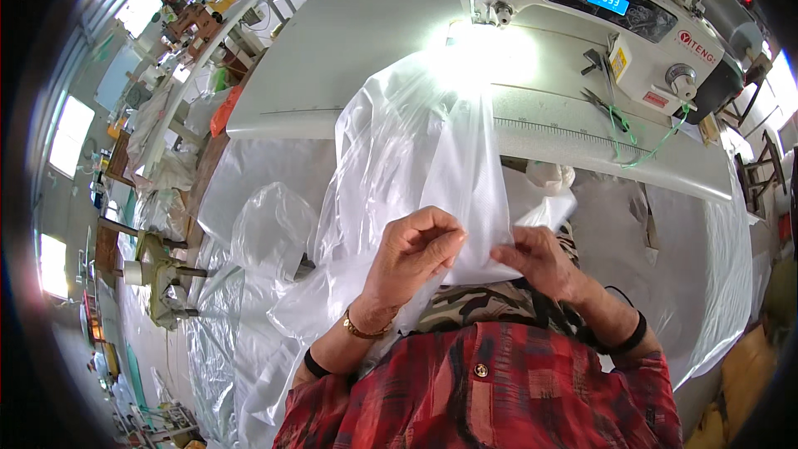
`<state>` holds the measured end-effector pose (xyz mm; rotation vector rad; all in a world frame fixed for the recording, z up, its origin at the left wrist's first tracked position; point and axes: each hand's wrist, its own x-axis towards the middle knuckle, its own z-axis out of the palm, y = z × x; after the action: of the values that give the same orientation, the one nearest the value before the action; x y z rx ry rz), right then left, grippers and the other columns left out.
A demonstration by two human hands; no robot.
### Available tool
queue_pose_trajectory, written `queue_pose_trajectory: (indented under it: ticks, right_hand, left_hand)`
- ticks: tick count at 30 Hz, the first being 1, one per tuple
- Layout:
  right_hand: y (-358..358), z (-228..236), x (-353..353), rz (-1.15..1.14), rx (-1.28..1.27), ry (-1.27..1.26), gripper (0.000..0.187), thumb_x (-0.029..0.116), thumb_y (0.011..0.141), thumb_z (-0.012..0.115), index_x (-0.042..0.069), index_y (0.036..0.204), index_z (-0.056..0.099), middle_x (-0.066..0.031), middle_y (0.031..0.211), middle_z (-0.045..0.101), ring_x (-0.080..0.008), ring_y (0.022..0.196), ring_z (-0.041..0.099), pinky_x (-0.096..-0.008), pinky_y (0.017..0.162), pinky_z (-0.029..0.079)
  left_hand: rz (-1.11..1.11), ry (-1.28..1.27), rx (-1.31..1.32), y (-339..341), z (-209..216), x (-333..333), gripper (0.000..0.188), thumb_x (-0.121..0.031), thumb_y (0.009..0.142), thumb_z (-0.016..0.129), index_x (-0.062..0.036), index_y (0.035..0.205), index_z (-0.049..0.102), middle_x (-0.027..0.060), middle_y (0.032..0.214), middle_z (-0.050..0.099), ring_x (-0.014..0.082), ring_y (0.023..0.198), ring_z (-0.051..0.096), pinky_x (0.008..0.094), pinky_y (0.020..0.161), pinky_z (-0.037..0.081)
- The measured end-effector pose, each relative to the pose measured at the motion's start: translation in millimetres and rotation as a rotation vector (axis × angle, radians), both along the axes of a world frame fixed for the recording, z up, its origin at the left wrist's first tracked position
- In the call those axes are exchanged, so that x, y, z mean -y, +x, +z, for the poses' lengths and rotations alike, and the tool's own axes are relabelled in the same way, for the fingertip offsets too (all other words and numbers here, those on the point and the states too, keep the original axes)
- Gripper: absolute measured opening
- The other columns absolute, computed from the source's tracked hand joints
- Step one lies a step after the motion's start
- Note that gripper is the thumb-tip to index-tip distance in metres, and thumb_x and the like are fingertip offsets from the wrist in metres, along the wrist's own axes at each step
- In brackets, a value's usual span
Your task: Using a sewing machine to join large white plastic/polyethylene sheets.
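Observation:
A thin, shiny white sheet (pixel 474 175) runs from under the lit needle area of the sewing machine (pixel 582 0) down over the table's front edge to my lap. My left hand (pixel 420 249) is over the sheet, its fingers curled and thumb pinched to forefinger. Whatever is in that pinch is too small to make out. My right hand (pixel 540 259) is to its right, thumb and fingers closed at the sheet's right edge. The two hands are a small gap apart. Glare hides the needle and presser foot.
Dark-handled scissors (pixel 605 108) and green thread (pixel 636 154) lie on the sewing table (pixel 332 50), right of the needle. A red-orange piece (pixel 225 111) hangs at the table's left end. Clear plastic film (pixel 274 233) drapes below on the left. Another machine stand (pixel 158 278) is further left.

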<state>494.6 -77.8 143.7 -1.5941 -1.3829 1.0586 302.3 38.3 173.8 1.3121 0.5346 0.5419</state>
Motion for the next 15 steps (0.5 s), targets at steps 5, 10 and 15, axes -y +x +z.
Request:
queue_pose_trajectory:
  ticks: [5, 10, 15]
  right_hand:
    - [-18, 5, 15, 0.035, 0.001, 0.225, 0.018, 0.013, 0.089, 0.064, -0.001, 0.081, 0.057, -0.008, 0.071, 0.055, -0.0271, 0.069, 0.054, -0.0359, 0.073, 0.046]
    - [-24, 20, 15, 0.152, 0.292, 0.441, 0.014, 0.011, 0.083, 0.066, 0.004, 0.077, 0.055, -0.0089, 0.072, 0.053, -0.0286, 0.073, 0.056, -0.0427, 0.083, 0.042]
    - [-34, 19, 17, 0.269, 0.182, 0.392, 0.017, 0.012, 0.085, 0.065, 0.005, 0.078, 0.052, -0.0086, 0.072, 0.053, -0.0293, 0.073, 0.059, -0.0408, 0.081, 0.043]
  left_hand:
    - [-0.055, 0.143, -0.034, 10, -12, 9, 0.005, -0.006, 0.093, 0.06, -0.0013, 0.091, 0.059, -0.0012, 0.065, 0.055, 0.0009, 0.052, 0.042, 0.0172, 0.045, 0.031]
    - [-0.047, 0.189, -0.127, 11, -16, 15, 0.005, -0.007, 0.093, 0.06, -0.0022, 0.09, 0.059, -0.0011, 0.066, 0.057, 0.0011, 0.053, 0.047, 0.0184, 0.045, 0.035]
    - [-0.04, 0.273, -0.198, 10, -5, 19, 0.011, -0.009, 0.094, 0.058, 0.0004, 0.089, 0.057, 0.0019, 0.066, 0.058, 0.0047, 0.058, 0.054, 0.0216, 0.053, 0.044]
